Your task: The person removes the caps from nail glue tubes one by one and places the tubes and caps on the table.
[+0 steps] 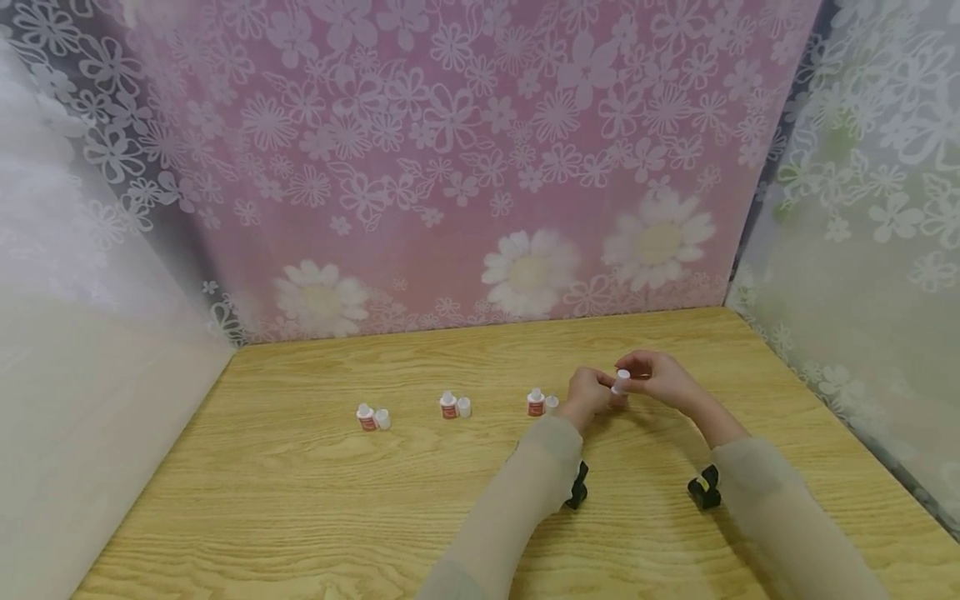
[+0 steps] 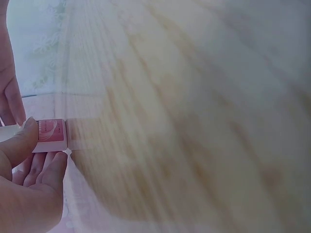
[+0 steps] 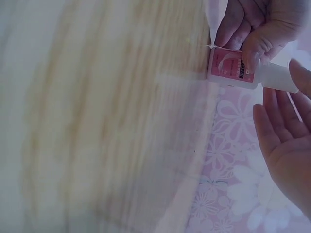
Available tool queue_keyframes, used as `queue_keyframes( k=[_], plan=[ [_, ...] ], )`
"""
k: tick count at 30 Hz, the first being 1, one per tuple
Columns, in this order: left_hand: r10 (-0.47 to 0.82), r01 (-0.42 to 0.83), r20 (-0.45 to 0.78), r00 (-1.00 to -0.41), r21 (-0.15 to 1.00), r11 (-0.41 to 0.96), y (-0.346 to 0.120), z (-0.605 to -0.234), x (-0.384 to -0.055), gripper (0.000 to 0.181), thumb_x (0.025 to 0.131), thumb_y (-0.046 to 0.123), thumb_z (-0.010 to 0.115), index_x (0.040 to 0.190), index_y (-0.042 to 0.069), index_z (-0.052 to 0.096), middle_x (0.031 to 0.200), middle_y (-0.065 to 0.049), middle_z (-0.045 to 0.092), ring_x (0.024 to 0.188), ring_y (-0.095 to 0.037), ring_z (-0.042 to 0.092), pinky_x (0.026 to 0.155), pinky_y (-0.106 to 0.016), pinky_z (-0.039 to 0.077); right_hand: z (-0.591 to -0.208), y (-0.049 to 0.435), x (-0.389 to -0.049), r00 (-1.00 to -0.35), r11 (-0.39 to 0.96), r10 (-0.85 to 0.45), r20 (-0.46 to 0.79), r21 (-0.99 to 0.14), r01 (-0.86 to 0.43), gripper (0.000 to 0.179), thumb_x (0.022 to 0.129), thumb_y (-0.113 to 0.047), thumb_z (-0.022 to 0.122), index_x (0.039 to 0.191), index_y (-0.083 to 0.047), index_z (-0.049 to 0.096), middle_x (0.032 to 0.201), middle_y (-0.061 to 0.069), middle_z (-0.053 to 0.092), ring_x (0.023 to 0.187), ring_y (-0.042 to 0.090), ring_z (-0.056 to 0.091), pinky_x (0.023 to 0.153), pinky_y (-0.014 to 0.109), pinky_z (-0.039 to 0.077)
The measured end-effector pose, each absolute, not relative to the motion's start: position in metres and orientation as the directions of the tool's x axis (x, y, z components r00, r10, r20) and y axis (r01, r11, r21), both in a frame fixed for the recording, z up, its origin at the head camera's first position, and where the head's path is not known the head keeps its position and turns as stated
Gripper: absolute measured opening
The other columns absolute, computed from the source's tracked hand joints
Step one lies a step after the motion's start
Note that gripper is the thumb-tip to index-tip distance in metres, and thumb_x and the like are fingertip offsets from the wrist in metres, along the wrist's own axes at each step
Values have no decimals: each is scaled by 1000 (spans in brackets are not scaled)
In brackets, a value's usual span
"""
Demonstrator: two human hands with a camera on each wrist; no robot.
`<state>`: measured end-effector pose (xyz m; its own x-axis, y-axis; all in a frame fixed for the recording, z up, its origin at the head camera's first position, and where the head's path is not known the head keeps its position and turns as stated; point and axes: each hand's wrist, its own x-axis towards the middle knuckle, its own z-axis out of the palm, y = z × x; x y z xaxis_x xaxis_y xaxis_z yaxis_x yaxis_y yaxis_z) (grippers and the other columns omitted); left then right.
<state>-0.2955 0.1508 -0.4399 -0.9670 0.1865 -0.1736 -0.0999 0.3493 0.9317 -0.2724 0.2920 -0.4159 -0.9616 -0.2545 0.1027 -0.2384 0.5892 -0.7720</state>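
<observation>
My left hand point(image 1: 592, 393) holds a small white bottle point(image 3: 232, 69) with a red label, its thumb lying across the label. Fingers of my right hand point(image 1: 663, 382) pinch the tall white cap point(image 3: 278, 77), which is in line with the bottle at its neck end. In the left wrist view the labelled end of the bottle point(image 2: 51, 133) shows beyond the left thumb, while the right hand point(image 2: 8, 80) comes in at the left edge. Just left of the hands stands a similar red-labelled bottle point(image 1: 536, 403) with a white cap point(image 1: 552, 403) beside it.
Farther left on the wooden table point(image 1: 315, 517) stand two more such bottles, one in the middle point(image 1: 448, 406) and one at the left point(image 1: 366, 417), each with a white cap alongside. Flowered curtains point(image 1: 480, 167) enclose the back and sides. Black wrist devices point(image 1: 703, 488) hang under both sleeves.
</observation>
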Motion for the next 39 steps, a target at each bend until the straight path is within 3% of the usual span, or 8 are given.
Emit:
queue_keyframes(
  k=[6, 14, 29, 33, 39],
  plan=[
    [193, -84, -160, -968, 934, 348, 150, -441, -294, 10, 66, 2, 77, 71, 7, 69, 67, 3, 56, 62, -10, 49, 59, -27, 43, -419, 290, -273, -977, 646, -185, 102, -737, -200, 37, 78, -27, 68, 99, 1, 55, 92, 11, 58, 86, 27, 55, 69, 37, 46],
    [187, -90, -165, -968, 931, 354, 150, -441, -295, 10, 66, 4, 77, 71, 8, 70, 69, 3, 57, 64, -11, 50, 60, -29, 44, -420, 290, -274, -979, 671, -167, 113, -714, -197, 32, 77, -28, 69, 92, -3, 56, 85, 7, 58, 80, 22, 56, 65, 34, 45],
    [201, -94, -169, -965, 937, 337, 150, -441, -295, 11, 66, 5, 77, 72, 8, 68, 70, 3, 56, 66, -11, 50, 62, -28, 44, -417, 289, -272, -960, 616, -241, 144, -741, -266, 26, 84, -10, 62, 102, 8, 56, 95, 15, 58, 92, 34, 55, 73, 41, 46],
    [203, -94, -171, -964, 936, 340, 150, -443, -296, 13, 65, 3, 77, 73, 7, 68, 70, 3, 55, 64, -11, 49, 61, -28, 44, -417, 290, -272, -955, 606, -259, 143, -746, -276, 21, 85, -2, 57, 104, 8, 55, 100, 19, 57, 96, 37, 53, 75, 43, 45],
    [189, -103, -178, -966, 931, 351, 152, -445, -299, 15, 64, 2, 78, 72, 8, 67, 70, 3, 55, 65, -11, 49, 62, -29, 44, -417, 291, -273, -955, 596, -271, 118, -759, -263, 22, 86, -1, 55, 107, 7, 55, 104, 21, 55, 99, 37, 52, 76, 42, 45]
  ],
)
